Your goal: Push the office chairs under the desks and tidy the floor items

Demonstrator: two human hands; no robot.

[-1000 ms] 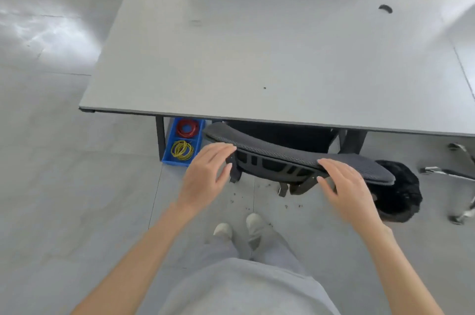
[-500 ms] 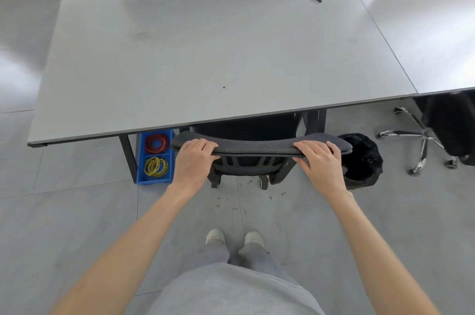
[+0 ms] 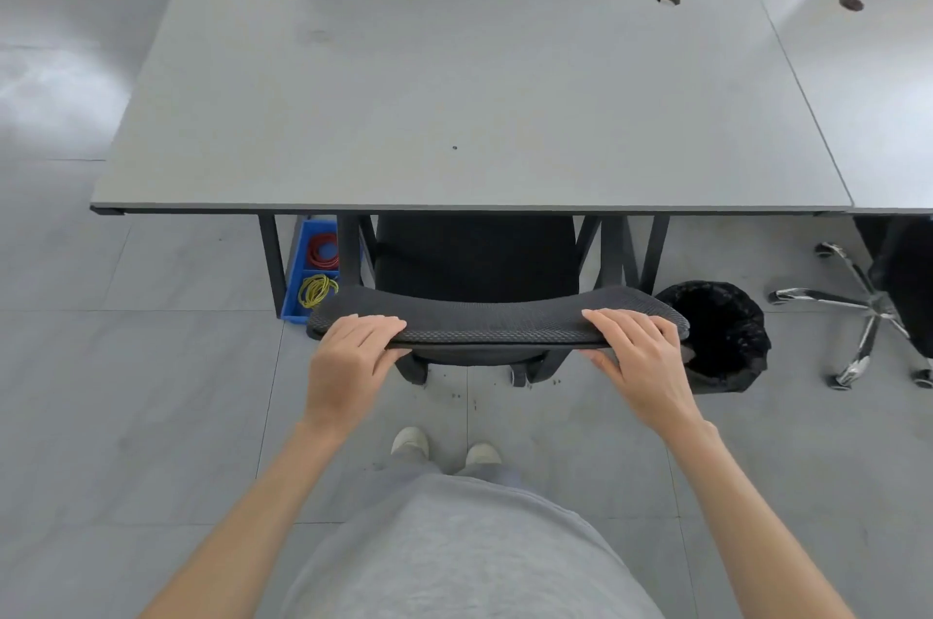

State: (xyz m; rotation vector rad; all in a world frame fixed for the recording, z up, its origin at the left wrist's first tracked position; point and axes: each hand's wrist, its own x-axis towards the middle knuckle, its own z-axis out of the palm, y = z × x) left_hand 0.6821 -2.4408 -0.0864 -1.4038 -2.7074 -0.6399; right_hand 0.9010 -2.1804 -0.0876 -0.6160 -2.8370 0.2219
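Both hands gripped the top edge of the chair [image 3: 497,320] back, the left hand [image 3: 348,363] near its left end and the right hand [image 3: 643,361] near its right. The seat sat half hidden under the desk [image 3: 454,103]. The blue tray [image 3: 303,275] was partly blocked by desk legs; the black bin [image 3: 722,335] stood right.

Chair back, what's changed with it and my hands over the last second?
The chair back swung from angled to square with the desk. Both hands, left and right, closed over its top edge, spread toward the ends. The blue bin and black bin stayed put.
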